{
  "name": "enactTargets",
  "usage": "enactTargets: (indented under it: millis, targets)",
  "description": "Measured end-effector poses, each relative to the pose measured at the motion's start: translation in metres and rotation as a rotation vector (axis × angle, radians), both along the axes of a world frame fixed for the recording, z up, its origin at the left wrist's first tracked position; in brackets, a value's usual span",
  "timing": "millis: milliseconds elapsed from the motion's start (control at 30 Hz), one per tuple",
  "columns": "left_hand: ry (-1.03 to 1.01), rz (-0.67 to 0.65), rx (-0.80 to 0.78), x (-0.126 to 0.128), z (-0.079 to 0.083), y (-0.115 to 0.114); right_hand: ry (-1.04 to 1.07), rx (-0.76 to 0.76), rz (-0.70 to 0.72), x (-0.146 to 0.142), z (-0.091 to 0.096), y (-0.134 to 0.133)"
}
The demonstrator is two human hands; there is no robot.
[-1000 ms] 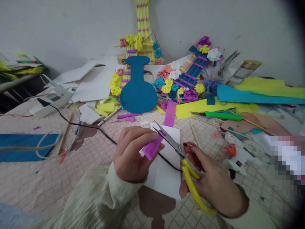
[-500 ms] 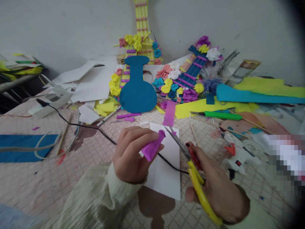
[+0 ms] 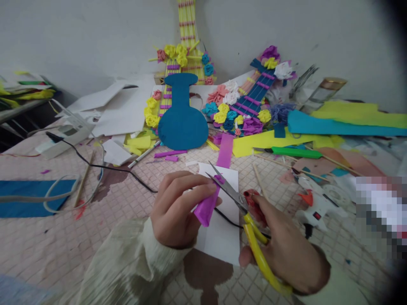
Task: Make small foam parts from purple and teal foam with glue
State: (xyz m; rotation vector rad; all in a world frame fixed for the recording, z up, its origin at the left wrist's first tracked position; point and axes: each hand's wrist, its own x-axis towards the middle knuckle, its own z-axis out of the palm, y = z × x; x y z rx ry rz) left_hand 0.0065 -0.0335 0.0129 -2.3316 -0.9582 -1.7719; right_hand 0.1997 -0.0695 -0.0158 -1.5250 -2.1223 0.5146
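Pinched in my left hand (image 3: 178,209) is a folded piece of purple crepe paper (image 3: 205,209), held above a white sheet (image 3: 222,237). My right hand (image 3: 282,245) grips yellow-handled scissors (image 3: 233,197), their blades slightly parted around the paper's upper end. Something red (image 3: 256,205) shows behind the scissors by my right fingers; I cannot make out what it is. A flat purple strip (image 3: 225,150) lies just past the white sheet. Behind my hands stands a blue guitar-shaped cutout (image 3: 183,127).
Paper-flower-covered guitar models (image 3: 254,101) lean at the back. At right are a green-handled knife (image 3: 295,152), a glue gun (image 3: 318,207) and yellow paper (image 3: 254,144). A black cord (image 3: 108,166) crosses the table from a power strip (image 3: 60,137). Blue paper (image 3: 32,197) lies left.
The scissors have moved left, bringing their blades from beside the purple paper to around its upper end. My left hand has tilted the paper slightly and lowered it.
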Motion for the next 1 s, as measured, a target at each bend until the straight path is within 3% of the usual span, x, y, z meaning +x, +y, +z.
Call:
enactTargets:
  millis: [300, 467, 667, 1000]
  targets:
    - [0.029, 0.026, -0.005, -0.0013, 0.0002, 0.0006, -0.01, 0.128, -0.016, -0.0012, -0.0016, 0.0019]
    - [0.014, 0.039, -0.003, -0.0017, -0.0051, -0.0008, -0.056, 0.117, -0.035, 0.0005, -0.0035, 0.0008]
    - [0.014, 0.063, 0.013, -0.0023, -0.005, -0.0033, -0.036, -0.007, -0.027, 0.0012, -0.0015, -0.0018]
    - [0.049, 0.061, 0.05, -0.0016, 0.0007, -0.0067, -0.026, 0.061, -0.031, 0.0011, -0.002, -0.0022]
